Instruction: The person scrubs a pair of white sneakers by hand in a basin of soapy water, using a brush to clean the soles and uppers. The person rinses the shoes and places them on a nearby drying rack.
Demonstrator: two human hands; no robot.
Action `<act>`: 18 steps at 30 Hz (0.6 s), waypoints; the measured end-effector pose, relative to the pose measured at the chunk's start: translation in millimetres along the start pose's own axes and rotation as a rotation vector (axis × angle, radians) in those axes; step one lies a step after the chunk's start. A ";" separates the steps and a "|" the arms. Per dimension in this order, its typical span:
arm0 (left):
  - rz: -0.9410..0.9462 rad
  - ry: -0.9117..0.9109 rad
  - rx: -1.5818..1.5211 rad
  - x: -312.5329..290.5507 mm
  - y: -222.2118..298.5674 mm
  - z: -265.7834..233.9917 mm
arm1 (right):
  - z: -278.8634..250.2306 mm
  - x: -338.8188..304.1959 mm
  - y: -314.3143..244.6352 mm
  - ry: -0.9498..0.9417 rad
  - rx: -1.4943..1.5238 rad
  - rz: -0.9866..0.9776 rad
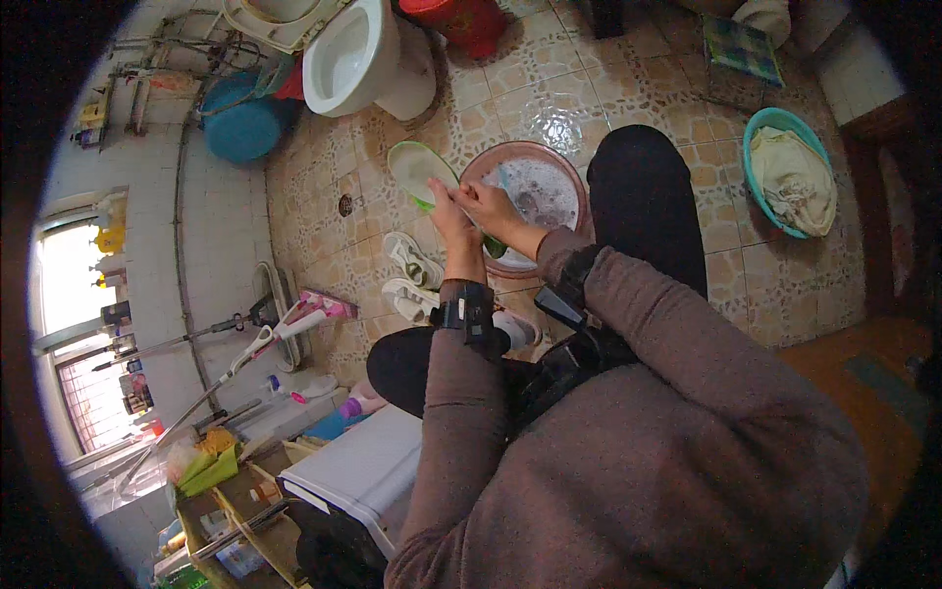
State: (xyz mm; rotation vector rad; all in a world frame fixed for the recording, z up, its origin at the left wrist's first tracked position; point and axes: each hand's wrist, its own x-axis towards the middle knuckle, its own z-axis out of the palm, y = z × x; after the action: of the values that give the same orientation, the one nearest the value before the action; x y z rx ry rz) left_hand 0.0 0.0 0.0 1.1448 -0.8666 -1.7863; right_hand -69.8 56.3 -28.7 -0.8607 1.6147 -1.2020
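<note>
A pale insole (417, 167) with a bright green edge is tilted over the left side of a reddish-brown basin (585, 201). My left hand (452, 222) is wrapped round its middle. Against the insole, my right hand (494, 210) is closed with fingers bent; whatever it grips is hidden. A dark green end (494, 245) shows below my hands, perhaps part of the same insole. Suds and cloudy water (542, 191) fill the basin. Just left of it on the tiles are white shoes, one (412, 260) behind the other (410, 299).
A toilet (343, 64), red bucket (466, 25) and blue tub (240, 123) stand at the back. To the right is a turquoise basin (756, 187) with cream cloth (795, 177). A pink-and-white mop (319, 309) leans at the left. A floor drain (345, 204) lies near the shoes.
</note>
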 end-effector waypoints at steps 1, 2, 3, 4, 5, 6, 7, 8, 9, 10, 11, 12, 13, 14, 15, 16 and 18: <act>0.031 -0.025 -0.010 -4.3 2.3 3.6 | -0.2 0.6 -3.7 0.067 0.039 -0.036; 0.059 -0.044 -0.021 -11.9 2.4 4.1 | -0.4 -1.5 -5.0 0.128 0.040 -0.005; 0.031 -0.172 -0.001 -0.8 30.8 5.4 | 1.9 10.5 -19.0 0.162 -0.029 -0.093; 0.091 -0.264 -0.028 -1.4 27.8 14.9 | -9.9 11.7 -18.1 0.157 0.001 -0.166; 0.103 -0.274 -0.010 -5.5 35.6 14.9 | -8.8 8.7 -20.8 0.156 0.057 -0.216; 0.062 -0.247 -0.007 -10.1 42.0 15.6 | -10.7 6.2 -22.5 0.097 0.103 -0.231; 0.016 -0.225 -0.015 -15.0 43.5 18.3 | -19.6 2.7 -20.4 0.050 0.132 -0.225; -0.028 -0.232 -0.046 -19.5 40.5 22.6 | -30.8 -0.9 -16.6 0.005 0.167 -0.241; 0.007 -0.223 -0.063 -23.6 39.2 24.7 | -35.5 -2.4 -15.1 0.039 0.128 -0.214; 0.054 -0.239 -0.089 -28.1 38.1 24.9 | -36.0 -3.8 -14.2 0.070 0.111 -0.217; 0.107 -0.258 -0.124 -29.2 35.9 27.7 | -36.9 -3.9 -13.7 0.103 0.080 -0.178; 0.087 -0.158 -0.224 -28.1 32.7 32.3 | -37.1 -3.0 -13.9 0.175 0.025 -0.189; 0.098 -0.212 -0.270 -26.4 30.4 34.0 | -41.3 -3.6 -12.6 0.190 0.035 -0.286; 0.088 -0.242 -0.311 -26.3 28.1 32.4 | -43.9 -7.0 -10.6 0.201 0.029 -0.301; 0.044 -0.224 -0.351 -26.2 25.9 29.3 | -46.9 -8.5 -9.9 0.211 0.032 -0.332; -0.015 -0.242 -0.437 -24.5 23.5 26.1 | -50.3 -7.4 -10.7 0.229 -0.024 -0.297; -0.054 -0.260 -0.516 -24.0 16.1 14.0 | -53.8 -6.5 -12.9 0.276 0.066 -0.289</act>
State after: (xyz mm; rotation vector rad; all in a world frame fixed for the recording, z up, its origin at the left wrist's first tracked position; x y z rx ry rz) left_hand -2.8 16.4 27.5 0.6173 -0.4711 -2.0733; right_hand -118.1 75.8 -9.1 -0.9406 1.6949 -1.6277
